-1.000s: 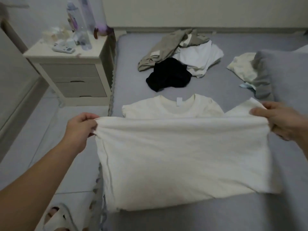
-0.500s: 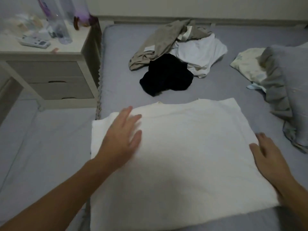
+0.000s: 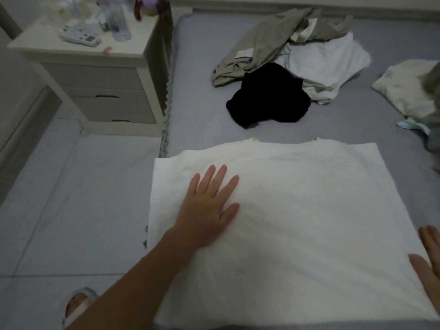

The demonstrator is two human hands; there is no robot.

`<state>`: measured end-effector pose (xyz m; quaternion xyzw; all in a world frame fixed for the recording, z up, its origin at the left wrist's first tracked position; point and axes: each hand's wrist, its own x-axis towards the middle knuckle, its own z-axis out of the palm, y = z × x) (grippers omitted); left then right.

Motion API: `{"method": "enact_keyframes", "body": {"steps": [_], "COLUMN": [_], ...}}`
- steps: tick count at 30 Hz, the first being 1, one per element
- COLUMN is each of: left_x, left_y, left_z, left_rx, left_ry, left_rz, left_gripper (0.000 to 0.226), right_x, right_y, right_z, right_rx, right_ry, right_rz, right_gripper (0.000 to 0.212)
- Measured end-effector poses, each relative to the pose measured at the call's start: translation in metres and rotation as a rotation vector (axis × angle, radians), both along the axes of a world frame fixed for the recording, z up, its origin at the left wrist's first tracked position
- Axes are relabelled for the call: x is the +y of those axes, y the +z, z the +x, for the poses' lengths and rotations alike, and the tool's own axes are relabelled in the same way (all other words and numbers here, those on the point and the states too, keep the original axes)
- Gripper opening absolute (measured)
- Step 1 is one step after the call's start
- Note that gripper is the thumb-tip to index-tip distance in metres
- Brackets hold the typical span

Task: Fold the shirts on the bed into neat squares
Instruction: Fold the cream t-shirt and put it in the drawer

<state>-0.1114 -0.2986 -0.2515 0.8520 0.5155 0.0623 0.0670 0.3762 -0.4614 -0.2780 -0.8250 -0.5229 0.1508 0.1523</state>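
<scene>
Head view, near to far. White shirt [image 3: 297,222], folded over into a broad rectangle, lies flat on the grey bed [image 3: 202,91]; its near edge runs close to the bottom of the frame, and its left edge overhangs the bed's left side above the floor [image 3: 71,198]. Left hand [image 3: 207,210] rests palm-down on the shirt's left part, fingers [image 3: 220,177] straight and slightly spread, pointing away, gripping nothing. Right hand [image 3: 428,263], cut by the right frame border, lies flat at the shirt's right edge with fingers extended and holding nothing. A sandalled foot [image 3: 78,306] stands on the floor below the left forearm. Beyond the shirt's far edge a strip of bare sheet separates it from a pile: 1 black garment [image 3: 269,96] nearest, 1 beige garment [image 3: 262,44] and 1 white garment [image 3: 328,65] behind, overlapping. A pale cloth [image 3: 404,89] lies at far right. A nightstand [image 3: 95,79] stands just beside the bed's left edge, carrying a bottle [image 3: 119,22] and a remote [image 3: 79,38].
</scene>
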Motion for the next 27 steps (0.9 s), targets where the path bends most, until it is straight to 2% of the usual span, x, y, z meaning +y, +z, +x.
{"method": "enact_keyframes", "body": {"steps": [2, 5, 9, 15, 18, 20, 22, 23, 25, 27], "left_x": [-0.009, -0.033, -0.080, -0.111, -0.113, -0.121, -0.135, -0.141, -0.145, -0.137], "left_y": [0.007, 0.018, 0.021, 0.025, 0.025, 0.027, 0.032, 0.035, 0.044, 0.053], "left_z": [0.006, 0.013, 0.022, 0.029, 0.016, 0.002, -0.007, -0.009, -0.010, -0.014], "left_rx": [0.034, 0.067, 0.112, 0.163, 0.124, 0.114, 0.009, -0.103, -0.326, -0.377], "left_ry": [0.086, 0.192, 0.188, 0.183, 0.146, 0.198, 0.356, 0.460, 0.647, 0.749], "left_rz": [-0.062, -0.182, -0.247, -0.202, -0.237, -0.313, -0.381, -0.397, -0.372, -0.316], "left_gripper": [0.065, 0.073, 0.078, 0.075, 0.067, 0.070, 0.076, 0.077, 0.078, 0.075], "right_x": [0.000, 0.005, 0.015, 0.019, 0.009, -0.007, -0.031, -0.043, -0.060, -0.061], "right_y": [0.027, 0.054, 0.071, 0.077, 0.080, 0.086, 0.087, 0.087, 0.089, 0.090], "right_z": [-0.006, -0.032, -0.041, -0.082, -0.117, -0.141, -0.160, -0.168, -0.180, -0.181], "right_rx": [-0.198, -0.232, -0.272, -0.361, -0.382, -0.336, -0.270, -0.181, 0.129, 0.426], "right_ry": [0.033, -0.021, -0.061, -0.162, -0.108, -0.016, -0.080, -0.240, -0.683, -0.932], "right_rz": [-0.129, -0.286, -0.414, -0.201, -0.036, -0.018, -0.056, -0.069, -0.015, 0.126], "right_gripper": [0.078, 0.064, 0.060, 0.040, 0.050, 0.058, 0.070, 0.082, 0.102, 0.103]}}
